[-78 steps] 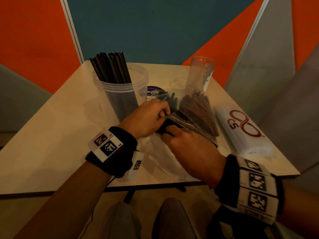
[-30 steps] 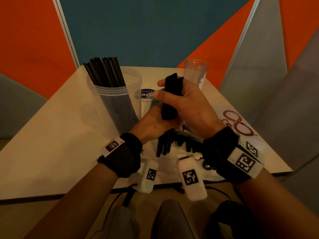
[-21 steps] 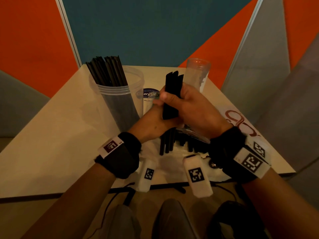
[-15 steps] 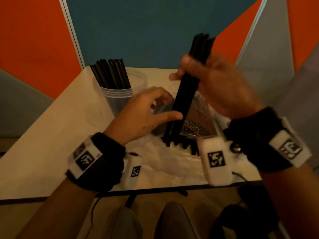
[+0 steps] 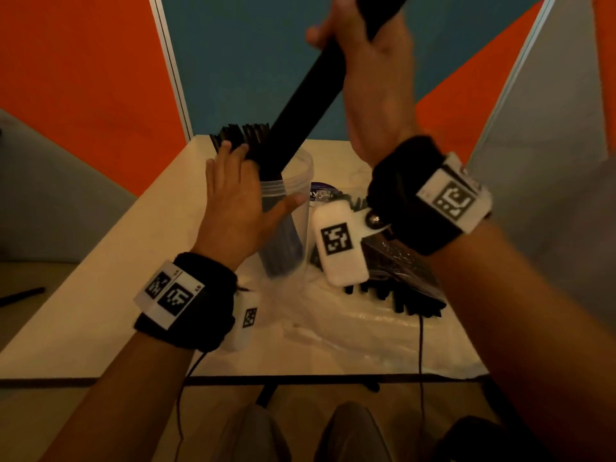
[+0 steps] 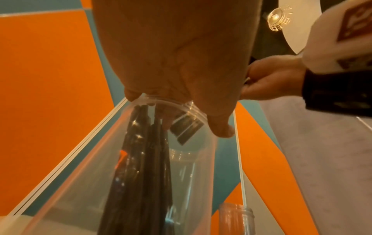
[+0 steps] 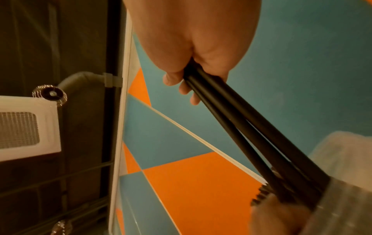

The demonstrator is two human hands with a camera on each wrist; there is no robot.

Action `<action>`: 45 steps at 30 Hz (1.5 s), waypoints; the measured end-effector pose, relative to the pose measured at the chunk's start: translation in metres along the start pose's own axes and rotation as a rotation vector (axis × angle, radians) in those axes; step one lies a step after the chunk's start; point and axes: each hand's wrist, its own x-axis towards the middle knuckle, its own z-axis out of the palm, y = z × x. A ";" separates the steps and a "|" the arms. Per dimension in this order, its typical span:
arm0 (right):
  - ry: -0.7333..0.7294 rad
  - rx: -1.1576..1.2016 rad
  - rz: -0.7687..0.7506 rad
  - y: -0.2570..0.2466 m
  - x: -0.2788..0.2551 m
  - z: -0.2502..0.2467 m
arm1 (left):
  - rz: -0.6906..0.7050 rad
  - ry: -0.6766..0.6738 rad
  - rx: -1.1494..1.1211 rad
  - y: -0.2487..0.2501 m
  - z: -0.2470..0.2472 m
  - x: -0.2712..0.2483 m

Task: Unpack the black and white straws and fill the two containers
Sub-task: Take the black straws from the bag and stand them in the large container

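Right hand [image 5: 373,75] fist-grips black straw bundle [image 5: 300,108], tilted to enter clear container [image 5: 296,195]; left hand [image 5: 233,208], fingers spread (steadying rim), holds nothing.

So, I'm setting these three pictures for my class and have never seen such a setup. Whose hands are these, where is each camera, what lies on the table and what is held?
No machine here: a person works with bare hands, wearing black wristbands with printed markers. The wide picture comes from a camera on the head, looking down. The other two come from small cameras on each wrist, looking along the hand.

The right hand grips a bundle of black straws, tilted, its lower end entering the clear container. The left hand rests against that container's rim, fingers fairly straight, touching the black straws already inside.

On the pale table also lie a crinkled plastic wrapper with more black straws. A second, narrower clear container shows only in the left wrist view.
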 end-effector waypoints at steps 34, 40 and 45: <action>-0.688 -0.756 0.252 0.077 0.001 0.024 | -0.009 0.043 -0.085 -0.005 0.003 0.001; -0.595 -0.647 0.270 0.060 -0.002 0.006 | -0.012 -0.005 -0.108 -0.005 0.002 0.001; -0.505 -0.588 0.218 0.022 -0.020 -0.034 | 0.144 0.152 -0.083 0.008 -0.005 -0.016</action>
